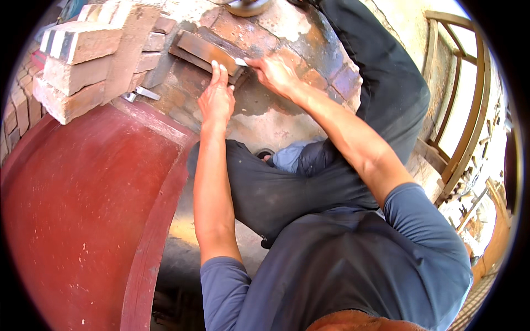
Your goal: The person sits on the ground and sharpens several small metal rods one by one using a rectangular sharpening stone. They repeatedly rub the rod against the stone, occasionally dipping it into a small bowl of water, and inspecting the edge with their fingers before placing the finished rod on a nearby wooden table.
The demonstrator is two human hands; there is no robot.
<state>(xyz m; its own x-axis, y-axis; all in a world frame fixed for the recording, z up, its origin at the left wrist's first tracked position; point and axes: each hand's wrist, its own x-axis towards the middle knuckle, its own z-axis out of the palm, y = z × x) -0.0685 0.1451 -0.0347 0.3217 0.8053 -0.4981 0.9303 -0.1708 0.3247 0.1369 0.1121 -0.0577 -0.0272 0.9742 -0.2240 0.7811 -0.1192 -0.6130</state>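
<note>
An oblong brown block (201,49), like a sharpening stone on a darker base, lies on the brick surface. My left hand (216,96) reaches to its near edge with fingers stretched out, the fingertips resting on it. My right hand (273,74) is closed on a small pale blade-like piece (241,62) at the block's right end; its exact shape is too small to make out. My dark-trousered legs are bent around and below the brick surface.
Stacked pale bricks (83,71) stand at the left, with small metal pieces (148,92) beside them. A red panel (83,209) fills the lower left. A round metal bowl (247,6) is at the top. A wooden frame (469,127) stands at the right.
</note>
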